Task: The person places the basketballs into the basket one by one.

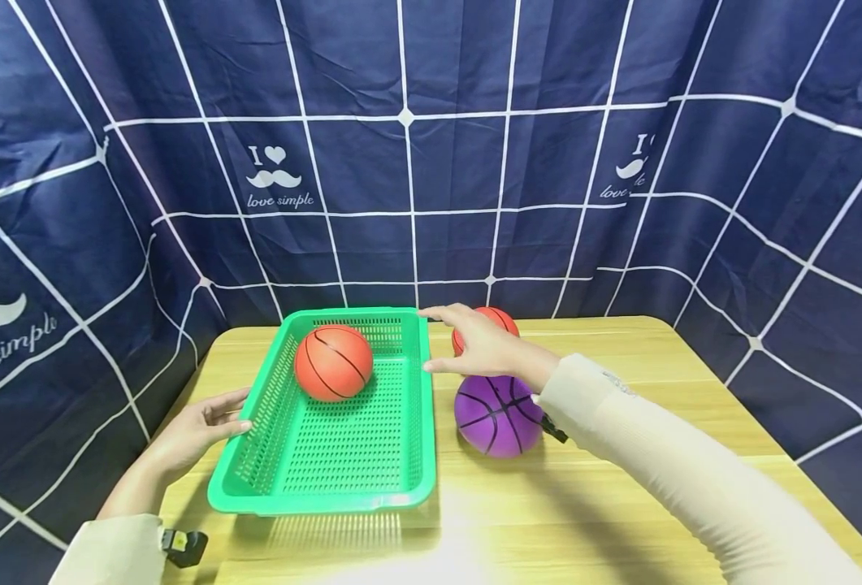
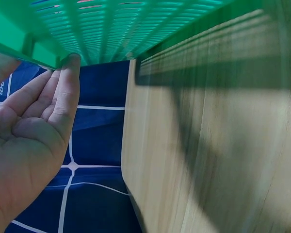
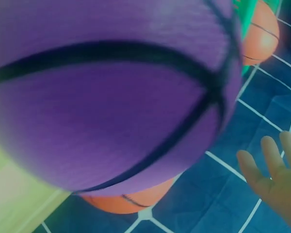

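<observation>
My left hand (image 1: 200, 431) holds the left rim of a green plastic basket (image 1: 343, 502), thumb on top and fingers beneath. In the left wrist view the basket's slotted side (image 2: 111, 29) stands above the tabletop. An orange basketball (image 1: 334, 362) lies inside, toward the back left. At the right rim, my right hand (image 1: 478, 341) is spread, its fingertips close to the edge; whether they touch it I cannot tell. Below that forearm sits a purple basketball (image 1: 498, 414), filling much of the right wrist view. Another orange basketball (image 1: 502, 320) is partly hidden behind the right hand.
Everything is over a light wooden table (image 1: 664, 431). A dark blue curtain (image 1: 460, 162) with white grid lines surrounds its back and sides. The basket casts a slotted shadow on the wood near the front.
</observation>
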`<state>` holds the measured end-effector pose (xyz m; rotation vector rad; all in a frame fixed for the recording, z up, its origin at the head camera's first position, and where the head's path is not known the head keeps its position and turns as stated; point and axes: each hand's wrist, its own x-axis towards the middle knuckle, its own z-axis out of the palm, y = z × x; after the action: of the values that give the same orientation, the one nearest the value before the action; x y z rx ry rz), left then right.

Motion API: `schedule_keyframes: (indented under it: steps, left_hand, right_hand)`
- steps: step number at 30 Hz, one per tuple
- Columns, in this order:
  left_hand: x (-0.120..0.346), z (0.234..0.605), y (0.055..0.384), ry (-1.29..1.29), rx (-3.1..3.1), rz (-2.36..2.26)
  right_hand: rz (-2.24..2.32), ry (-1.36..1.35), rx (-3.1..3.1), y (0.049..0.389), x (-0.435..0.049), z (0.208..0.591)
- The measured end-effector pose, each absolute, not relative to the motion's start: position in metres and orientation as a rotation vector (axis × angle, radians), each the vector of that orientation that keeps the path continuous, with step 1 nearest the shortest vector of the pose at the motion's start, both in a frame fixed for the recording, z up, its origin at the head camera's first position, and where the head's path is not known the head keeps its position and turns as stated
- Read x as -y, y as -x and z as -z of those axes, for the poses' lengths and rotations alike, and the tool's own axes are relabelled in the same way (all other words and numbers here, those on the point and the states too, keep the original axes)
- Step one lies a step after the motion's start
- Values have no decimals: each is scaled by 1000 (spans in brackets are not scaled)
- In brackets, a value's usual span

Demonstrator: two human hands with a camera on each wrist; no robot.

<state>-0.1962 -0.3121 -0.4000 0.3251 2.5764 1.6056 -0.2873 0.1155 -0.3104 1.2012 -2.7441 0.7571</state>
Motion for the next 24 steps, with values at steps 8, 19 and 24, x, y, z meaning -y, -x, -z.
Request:
schedule_keyframes:
  steps: [8, 19, 24]
  left_hand:
    - [312, 402, 197, -326, -2566, -1633]
    - [314, 403, 197, -322, -2582, -1622]
    - [314, 403, 196, -306, -2571, -1618]
  right_hand:
    - [-661, -1249, 2731, 281, -140, 327]
    - [-621, -1264, 2695, 273, -172, 344]
    - [-661, -1226, 2694, 268, -186, 353]
